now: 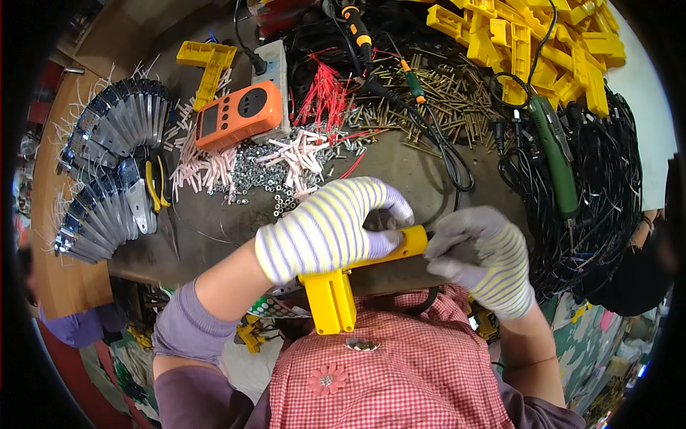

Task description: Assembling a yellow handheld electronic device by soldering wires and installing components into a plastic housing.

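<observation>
A yellow plastic housing, shaped like a pistol grip, is held over my lap at the table's near edge. My left hand, in a striped knit glove, is closed around it, thumb and fingers along its upper arm. At the right end of that arm is my right hand, gloved alike, its fingers curled and pinched together. What sits between those fingertips is hidden and slightly blurred. Below the hands a piece of black cord hangs against the checked apron.
Metal nuts, pale sleeves and long screws lie beyond my hands. An orange meter stands behind the nuts. Fanned metal blades and pliers are left; black cords, a green screwdriver and yellow housings right.
</observation>
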The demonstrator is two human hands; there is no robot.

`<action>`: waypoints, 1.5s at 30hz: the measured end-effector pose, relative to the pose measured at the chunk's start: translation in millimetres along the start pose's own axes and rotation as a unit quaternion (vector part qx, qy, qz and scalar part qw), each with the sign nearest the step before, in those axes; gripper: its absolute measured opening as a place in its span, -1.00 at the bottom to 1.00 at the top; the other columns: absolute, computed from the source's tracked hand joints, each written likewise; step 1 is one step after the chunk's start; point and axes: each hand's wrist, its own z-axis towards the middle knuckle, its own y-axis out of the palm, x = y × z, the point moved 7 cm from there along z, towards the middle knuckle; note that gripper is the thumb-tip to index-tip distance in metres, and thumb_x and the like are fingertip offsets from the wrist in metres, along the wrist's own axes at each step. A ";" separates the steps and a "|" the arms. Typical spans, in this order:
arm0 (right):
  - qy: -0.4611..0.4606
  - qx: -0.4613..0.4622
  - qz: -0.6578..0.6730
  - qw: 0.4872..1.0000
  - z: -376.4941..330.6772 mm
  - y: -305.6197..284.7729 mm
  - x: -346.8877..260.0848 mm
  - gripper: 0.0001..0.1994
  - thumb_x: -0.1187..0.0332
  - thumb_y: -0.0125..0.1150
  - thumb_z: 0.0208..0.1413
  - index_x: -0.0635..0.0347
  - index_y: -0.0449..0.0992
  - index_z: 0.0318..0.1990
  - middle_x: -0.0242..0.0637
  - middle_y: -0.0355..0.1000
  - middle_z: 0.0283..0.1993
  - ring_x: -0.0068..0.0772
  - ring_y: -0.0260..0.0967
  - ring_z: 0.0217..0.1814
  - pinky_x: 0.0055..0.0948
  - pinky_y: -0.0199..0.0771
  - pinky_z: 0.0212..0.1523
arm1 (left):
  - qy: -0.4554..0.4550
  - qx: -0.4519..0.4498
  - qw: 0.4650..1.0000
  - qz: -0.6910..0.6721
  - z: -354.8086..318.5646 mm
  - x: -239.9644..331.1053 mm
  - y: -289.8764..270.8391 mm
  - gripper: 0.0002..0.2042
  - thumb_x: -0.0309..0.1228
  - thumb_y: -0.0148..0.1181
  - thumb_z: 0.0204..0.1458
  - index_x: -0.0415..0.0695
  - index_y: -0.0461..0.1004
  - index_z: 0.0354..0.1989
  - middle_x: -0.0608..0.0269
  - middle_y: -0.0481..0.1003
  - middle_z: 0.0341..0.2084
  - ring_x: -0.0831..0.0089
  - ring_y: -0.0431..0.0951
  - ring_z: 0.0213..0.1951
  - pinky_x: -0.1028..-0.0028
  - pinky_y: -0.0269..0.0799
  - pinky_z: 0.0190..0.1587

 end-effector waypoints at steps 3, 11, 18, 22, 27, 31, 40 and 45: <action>-0.004 -0.017 -0.073 0.997 1.9 13.1 -3.2 -0.67 0.48 0.46 -0.12 0.16 0.57 -0.13 -0.26 0.58 -0.31 -0.30 0.54 -0.27 -0.42 0.50 -0.25 | 0.126 0.048 0.968 0.212 -13.8 27.6 8.1 -0.61 -0.33 0.34 -0.12 -0.16 0.56 -0.07 0.06 0.52 -0.23 0.03 0.55 -0.13 0.24 0.47 0.01; -0.364 -0.016 -0.350 0.863 -19.2 45.6 -12.2 -0.73 0.33 0.25 -0.11 0.10 0.59 -0.19 -0.38 0.50 -0.26 -0.40 0.50 -0.20 -0.41 0.52 -0.26 | 0.088 0.096 0.930 0.344 -27.0 31.9 27.2 -0.48 -0.30 0.40 -0.22 -0.20 0.49 -0.02 0.04 0.52 -0.26 0.02 0.52 -0.23 0.15 0.42 -0.15; -0.098 0.300 -0.580 0.751 -14.9 -101.3 -7.4 -0.56 0.40 0.25 -0.02 0.10 0.54 0.10 -0.18 0.39 -0.26 -0.06 0.33 -0.13 -0.10 0.39 -0.09 | 0.035 0.134 0.919 0.370 -22.5 33.3 28.3 -0.62 -0.10 0.32 -0.07 -0.19 0.57 -0.25 0.08 0.53 -0.43 0.08 0.53 -0.34 0.17 0.40 -0.24; 0.030 0.254 -0.662 0.704 -15.7 -147.2 26.8 -0.44 0.40 0.28 0.00 0.08 0.43 0.24 -0.08 0.41 -0.14 0.06 0.32 -0.07 -0.03 0.35 -0.01 | 0.052 0.143 0.919 0.363 -21.1 30.7 27.1 -0.66 -0.12 0.31 -0.06 -0.16 0.57 -0.30 0.09 0.51 -0.47 0.09 0.52 -0.37 0.16 0.40 -0.26; -0.006 0.242 -0.503 0.829 -14.8 -169.1 30.5 -0.31 0.44 0.18 0.04 0.10 0.24 0.41 -0.01 0.45 0.10 -0.06 0.38 0.05 -0.18 0.33 0.16 | 0.070 0.149 0.916 0.367 -21.9 30.6 30.3 -0.70 -0.14 0.31 -0.06 -0.14 0.56 -0.35 0.11 0.48 -0.49 0.12 0.51 -0.39 0.17 0.40 -0.32; -0.073 0.327 0.073 0.939 -9.3 -151.7 -2.4 -0.42 0.16 0.09 0.26 0.25 0.23 0.36 -0.07 0.39 0.11 -0.24 0.38 0.05 -0.28 0.40 0.13 | 0.056 0.148 0.911 0.380 -21.5 29.6 31.2 -0.66 -0.10 0.32 -0.07 -0.15 0.57 -0.33 0.09 0.50 -0.48 0.11 0.53 -0.37 0.18 0.42 -0.30; -0.269 0.120 0.287 0.912 45.2 3.5 -50.1 -0.25 -0.13 0.18 0.21 0.31 0.13 0.28 -0.37 0.27 -0.54 -0.42 0.31 -0.61 -0.40 0.43 -0.60 | 0.033 0.139 0.918 0.370 -21.9 28.1 29.2 -0.67 -0.07 0.32 -0.04 -0.10 0.58 -0.31 0.14 0.52 -0.41 0.13 0.56 -0.27 0.21 0.44 -0.20; -0.120 0.129 0.247 0.953 43.6 20.2 -21.9 -0.21 -0.24 0.39 -0.03 0.23 0.24 0.07 -0.34 0.30 -0.61 -0.35 0.30 -0.65 -0.30 0.46 -0.60 | -0.023 0.101 0.921 0.375 -18.6 21.6 31.0 -0.66 -0.09 0.33 -0.07 -0.13 0.58 -0.34 0.10 0.56 -0.32 0.12 0.57 -0.20 0.21 0.46 -0.14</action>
